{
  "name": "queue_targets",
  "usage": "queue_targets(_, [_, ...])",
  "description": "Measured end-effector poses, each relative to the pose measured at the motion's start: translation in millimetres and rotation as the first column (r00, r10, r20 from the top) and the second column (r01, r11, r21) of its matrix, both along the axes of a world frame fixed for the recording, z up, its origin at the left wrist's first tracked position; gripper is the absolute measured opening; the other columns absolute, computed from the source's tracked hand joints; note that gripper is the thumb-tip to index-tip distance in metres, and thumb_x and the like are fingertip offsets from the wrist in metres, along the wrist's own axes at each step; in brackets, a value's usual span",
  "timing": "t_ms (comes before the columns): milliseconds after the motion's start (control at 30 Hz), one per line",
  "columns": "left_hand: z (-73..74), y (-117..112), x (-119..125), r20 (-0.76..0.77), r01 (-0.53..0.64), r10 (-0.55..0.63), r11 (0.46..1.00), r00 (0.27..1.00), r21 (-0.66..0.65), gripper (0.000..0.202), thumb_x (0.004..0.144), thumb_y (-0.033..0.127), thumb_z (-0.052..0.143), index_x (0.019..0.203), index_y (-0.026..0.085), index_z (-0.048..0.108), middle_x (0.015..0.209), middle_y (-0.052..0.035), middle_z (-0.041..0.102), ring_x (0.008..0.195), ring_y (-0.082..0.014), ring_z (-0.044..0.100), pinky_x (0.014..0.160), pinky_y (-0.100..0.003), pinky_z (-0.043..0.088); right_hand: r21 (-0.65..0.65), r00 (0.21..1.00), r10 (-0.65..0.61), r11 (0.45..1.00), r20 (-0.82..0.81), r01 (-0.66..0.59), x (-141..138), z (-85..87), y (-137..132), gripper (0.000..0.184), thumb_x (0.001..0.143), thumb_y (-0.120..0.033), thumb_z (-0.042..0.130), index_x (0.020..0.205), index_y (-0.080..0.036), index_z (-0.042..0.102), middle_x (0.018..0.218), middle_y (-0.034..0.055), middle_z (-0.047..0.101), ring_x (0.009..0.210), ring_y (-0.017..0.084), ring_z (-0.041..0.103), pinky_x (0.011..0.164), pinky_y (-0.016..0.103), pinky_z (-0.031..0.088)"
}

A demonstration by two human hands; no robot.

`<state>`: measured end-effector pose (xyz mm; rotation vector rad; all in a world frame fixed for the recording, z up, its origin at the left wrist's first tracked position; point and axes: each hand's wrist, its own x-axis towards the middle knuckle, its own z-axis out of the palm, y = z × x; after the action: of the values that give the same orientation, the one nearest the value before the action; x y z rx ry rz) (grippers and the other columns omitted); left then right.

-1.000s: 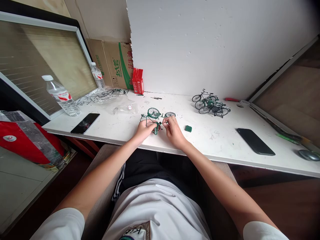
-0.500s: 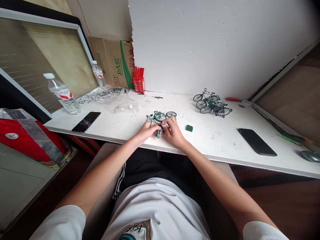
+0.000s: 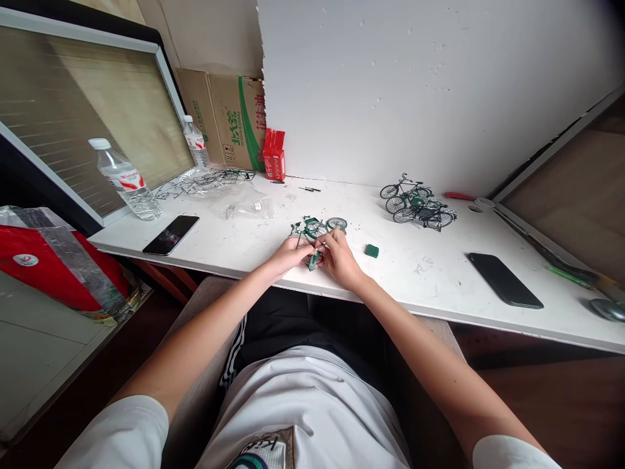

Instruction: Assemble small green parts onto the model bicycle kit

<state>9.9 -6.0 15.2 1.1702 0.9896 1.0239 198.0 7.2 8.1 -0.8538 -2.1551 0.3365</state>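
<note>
Close to the table's front edge, my left hand grips a green model bicycle frame, thumb pressed on top. My right hand pinches at the same frame from the other side; the exact part between its fingertips is too small to make out. Just beyond my fingers are a green wheel part and a loose spoked wheel lying on the table. A small dark green block-like piece rests to the right of my right hand.
Several finished-looking model bicycles stand at the back right. Phones lie on both sides, a black one at right and another at left. Water bottles, plastic sprues, a red box and a carton occupy the left.
The view has shifted slightly, so the table's things sit a little further right. Both hands stay on the bicycle frame, with only small finger movement.
</note>
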Motion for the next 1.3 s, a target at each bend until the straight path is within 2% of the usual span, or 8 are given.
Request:
queue_targets(200, [1.0, -1.1, -0.7, -0.001, -0.011, 0.011, 1.000, 1.000, 0.003, 0.014, 0.086, 0.027, 0.075, 0.080, 0.017, 0.067, 0.077, -0.0075, 0.073, 0.071, -0.0186, 0.073, 0.065, -0.028, 0.055, -0.071, 0.999, 0.039, 0.997, -0.022, -0.041, 1.6, 1.0, -0.1, 0.016, 0.107, -0.022, 0.043, 0.108, -0.025, 0.059, 0.108, 0.0117, 0.055, 0.108, 0.030, 0.055, 0.096, 0.050, 0.056])
queue_targets(333, [1.8, -1.4, -1.2, -0.008, -0.008, 0.008, 1.000, 1.000, 0.003, 0.017, 0.086, 0.029, 0.075, 0.079, 0.017, 0.066, 0.078, -0.0076, 0.073, 0.071, -0.0182, 0.072, 0.064, -0.028, 0.054, -0.072, 0.998, 0.059, 0.996, -0.022, -0.060, 1.8, 2.7, -0.6, 0.020, 0.110, -0.027, 0.038, 0.109, -0.024, 0.058, 0.108, 0.0123, 0.056, 0.108, 0.030, 0.055, 0.099, 0.051, 0.054])
queue_targets(467, [1.6, -0.6, -1.4, 0.000, -0.020, 0.020, 1.000, 1.000, -0.011, 0.021, 0.086, 0.031, 0.077, 0.076, 0.017, 0.065, 0.077, -0.0074, 0.072, 0.069, -0.0178, 0.071, 0.064, -0.029, 0.053, -0.053, 0.999, 0.043, 0.998, 0.003, -0.043, 0.8, 3.9, -1.4, 0.019, 0.111, -0.033, 0.039, 0.109, -0.025, 0.057, 0.107, 0.0117, 0.057, 0.107, 0.030, 0.055, 0.099, 0.049, 0.052])
queue_targets(600, [2.1, -0.6, -1.4, 0.004, -0.032, 0.032, 0.999, 0.999, -0.015, 0.019, 0.086, 0.032, 0.076, 0.078, 0.017, 0.067, 0.078, -0.0069, 0.072, 0.070, -0.0167, 0.070, 0.063, -0.027, 0.052, -0.025, 1.000, 0.026, 0.999, -0.001, -0.026, -0.2, 3.6, -1.3, 0.017, 0.110, -0.032, 0.043, 0.106, -0.024, 0.057, 0.108, 0.0115, 0.060, 0.106, 0.029, 0.056, 0.098, 0.048, 0.050])
queue_targets(800, [3.6, -2.5, -1.0, -0.007, -0.056, 0.056, 0.998, 0.998, -0.022, 0.019, 0.085, 0.031, 0.077, 0.078, 0.018, 0.065, 0.078, -0.0078, 0.073, 0.073, -0.0176, 0.071, 0.065, -0.027, 0.053, -0.108, 0.998, 0.002, 0.994, -0.065, -0.009, 0.0, 2.5, 1.3, 0.014, 0.106, -0.033, 0.051, 0.103, -0.023, 0.060, 0.104, 0.0098, 0.063, 0.104, 0.027, 0.058, 0.090, 0.042, 0.052])
queue_targets(967, [3.4, -2.2, -0.5, -0.014, -0.056, 0.056, 0.998, 0.998, -0.022, 0.018, 0.085, 0.030, 0.077, 0.079, 0.016, 0.067, 0.080, -0.0086, 0.073, 0.073, -0.0177, 0.071, 0.063, -0.026, 0.052, -0.111, 0.996, -0.006, 0.994, -0.094, -0.005, 0.4, 1.7, 2.5, 0.013, 0.105, -0.033, 0.054, 0.106, -0.023, 0.061, 0.106, 0.0085, 0.064, 0.097, 0.024, 0.058, 0.084, 0.038, 0.051])
queue_targets(1133, [2.1, -1.8, -0.8, -0.013, -0.062, 0.061, 0.998, 0.998, -0.014, 0.021, 0.084, 0.030, 0.078, 0.077, 0.016, 0.064, 0.078, -0.0076, 0.072, 0.072, -0.0172, 0.071, 0.063, -0.026, 0.053, -0.173, 0.987, -0.016, 0.985, -0.158, -0.012, 0.8, -0.5, 5.6, 0.015, 0.104, -0.037, 0.058, 0.107, -0.023, 0.062, 0.106, 0.0073, 0.063, 0.089, 0.022, 0.056, 0.079, 0.037, 0.050])
queue_targets(1300, [2.9, -2.1, -0.4, -0.011, -0.057, 0.057, 0.998, 0.998, -0.014, 0.019, 0.084, 0.028, 0.075, 0.076, 0.016, 0.063, 0.077, -0.0064, 0.072, 0.071, -0.0162, 0.070, 0.064, -0.026, 0.054, -0.153, 0.983, -0.012, 0.988, -0.184, -0.016, 0.6, -1.0, 6.4, 0.015, 0.103, -0.038, 0.059, 0.105, -0.024, 0.063, 0.104, 0.0073, 0.063, 0.092, 0.023, 0.056, 0.080, 0.038, 0.049])
